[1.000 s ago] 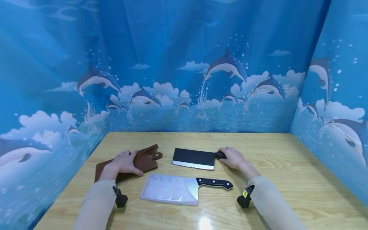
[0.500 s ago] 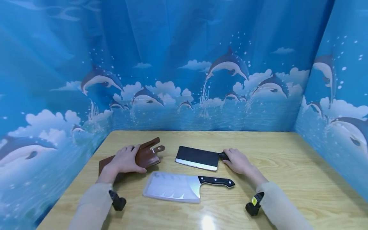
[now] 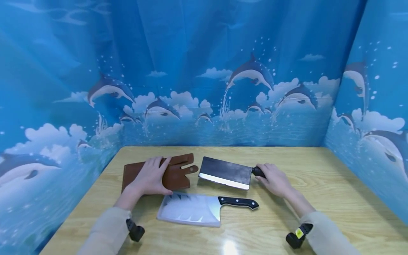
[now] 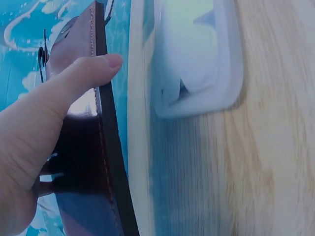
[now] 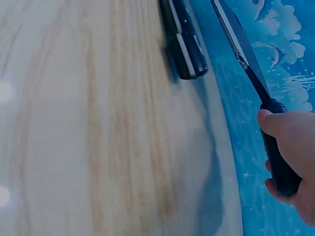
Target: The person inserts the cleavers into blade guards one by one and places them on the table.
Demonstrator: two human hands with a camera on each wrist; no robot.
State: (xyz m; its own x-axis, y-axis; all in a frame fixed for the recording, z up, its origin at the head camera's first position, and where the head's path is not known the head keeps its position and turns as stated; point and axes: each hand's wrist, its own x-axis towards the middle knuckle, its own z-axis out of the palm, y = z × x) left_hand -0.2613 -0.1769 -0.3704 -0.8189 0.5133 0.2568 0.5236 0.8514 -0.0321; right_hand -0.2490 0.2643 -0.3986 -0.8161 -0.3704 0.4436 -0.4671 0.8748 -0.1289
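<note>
My left hand (image 3: pixel 150 177) grips a brown leather knife sheath (image 3: pixel 177 177) from above, with the thumb over its near edge. In the left wrist view the stitched sheath edge (image 4: pixel 110 147) stands off the table. The sheath's strap and notched end point right, toward a black-bladed cleaver (image 3: pixel 224 173) with a bright cutting edge. My right hand (image 3: pixel 275 180) holds that cleaver by its black handle (image 5: pixel 280 162). The cleaver's blade is raised and tilted, its shadow falling on the wood. A small space separates the sheath's end from the blade.
A second cleaver (image 3: pixel 191 210) lies nearer on the wooden table (image 3: pixel 255 235), its blade inside a translucent cover and its riveted black handle (image 3: pixel 238 202) pointing right. Blue dolphin-print curtains (image 3: pixel 178 81) stand behind the table and at both sides.
The left hand has lifted the sheath and moved it right, closer to the black cleaver. The right hand has raised the cleaver and shifted it slightly right. The second cleaver stays put.
</note>
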